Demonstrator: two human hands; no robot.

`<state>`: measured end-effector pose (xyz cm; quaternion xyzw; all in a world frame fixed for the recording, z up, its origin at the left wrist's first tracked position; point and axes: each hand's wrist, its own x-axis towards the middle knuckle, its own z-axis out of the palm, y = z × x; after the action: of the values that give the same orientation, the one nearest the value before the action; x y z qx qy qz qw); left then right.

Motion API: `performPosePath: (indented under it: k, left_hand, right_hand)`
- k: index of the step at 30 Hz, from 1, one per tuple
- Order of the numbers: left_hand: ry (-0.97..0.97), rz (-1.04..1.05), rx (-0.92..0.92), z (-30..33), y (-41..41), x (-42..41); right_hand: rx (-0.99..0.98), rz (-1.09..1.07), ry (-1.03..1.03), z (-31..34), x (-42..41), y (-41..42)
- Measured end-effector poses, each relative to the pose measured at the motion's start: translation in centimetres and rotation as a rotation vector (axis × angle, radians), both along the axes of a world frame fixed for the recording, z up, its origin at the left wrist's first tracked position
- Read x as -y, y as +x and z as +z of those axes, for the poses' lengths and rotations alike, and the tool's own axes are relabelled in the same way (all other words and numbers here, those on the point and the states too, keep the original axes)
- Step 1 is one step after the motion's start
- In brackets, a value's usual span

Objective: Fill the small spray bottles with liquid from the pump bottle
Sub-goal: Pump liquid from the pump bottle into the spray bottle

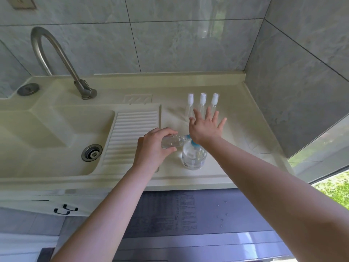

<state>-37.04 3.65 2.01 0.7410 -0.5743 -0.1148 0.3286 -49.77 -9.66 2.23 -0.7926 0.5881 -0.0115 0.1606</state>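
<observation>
Head view | left hand (153,146) grips clear small bottle (172,141) tilted at blue nozzle | right hand (205,127) flat, fingers spread, pressing pump bottle (193,155), round, transparent

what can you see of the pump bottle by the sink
The pump bottle is a squat round bottle of clear plastic, as it looks, holding clear liquid, with a label low on its side too blurred to read. It stands upright on the pale counter, just right of the ribbed drainboard. Its blue pump head is mostly hidden under the heel of the right hand, which presses it with fingers spread. The spout meets the mouth of a small clear bottle that the left hand holds tilted.
</observation>
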Motion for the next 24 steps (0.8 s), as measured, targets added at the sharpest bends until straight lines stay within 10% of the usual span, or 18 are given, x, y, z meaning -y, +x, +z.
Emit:
performPosePath:
  k: [24]
  left_hand:
    - [0.017,0.004,0.000,-0.1,0.6,0.0]
  right_hand:
    - [-0.056,0.005,-0.053,0.1,0.8,-0.4]
